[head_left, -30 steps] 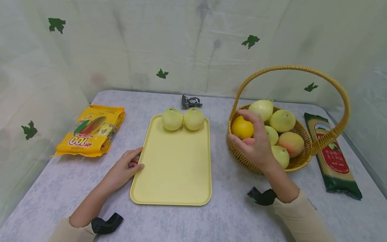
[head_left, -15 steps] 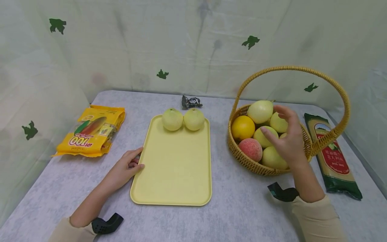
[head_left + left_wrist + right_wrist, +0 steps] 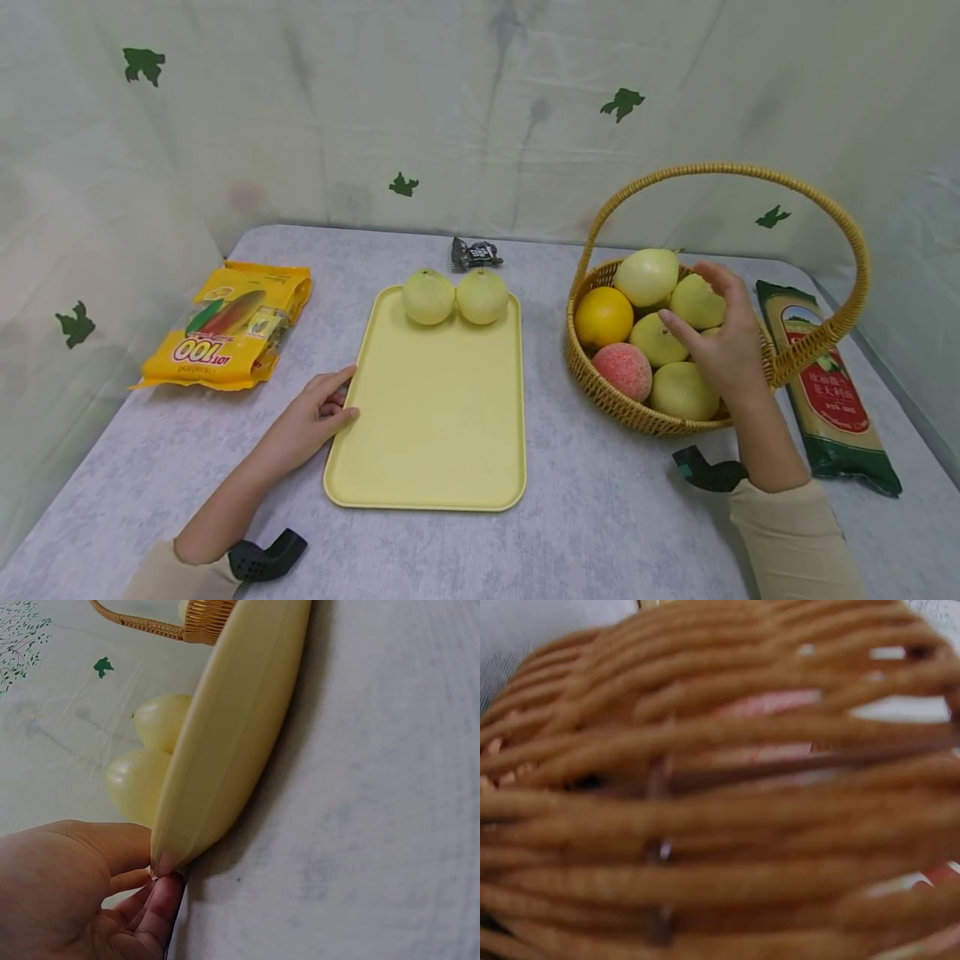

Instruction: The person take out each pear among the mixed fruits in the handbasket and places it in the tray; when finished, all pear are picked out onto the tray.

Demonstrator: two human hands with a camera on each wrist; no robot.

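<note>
My left hand (image 3: 315, 417) pinches the left rim of a pale yellow rectangular tray (image 3: 435, 417), which lies on the table. The left wrist view shows the thumb and fingers meeting on that tray edge (image 3: 225, 742). Two round pale green fruits (image 3: 428, 297) sit side by side at the tray's far end. Over the right part of a wicker basket (image 3: 600, 398) hovers my right hand (image 3: 731, 358), thumb and fingers spread apart. Inside are several pale green fruits (image 3: 684, 392), a pinkish-red peach (image 3: 622, 372) and an orange-yellow fruit (image 3: 604, 317). Blurred wicker (image 3: 705, 817) fills the right wrist view.
The tall basket handle (image 3: 720, 168) arches above the fruit. A green and red packet (image 3: 832, 392) lies right of the basket. Yellow mango-printed bags (image 3: 225, 325) are at the left, and a small black wrapped item (image 3: 475, 253) is behind the tray. A curtain hangs behind.
My right hand has moved right across the basket, uncovering the peach and the orange-yellow fruit, then slowed over its right side. The left hand and tray have stayed put.
</note>
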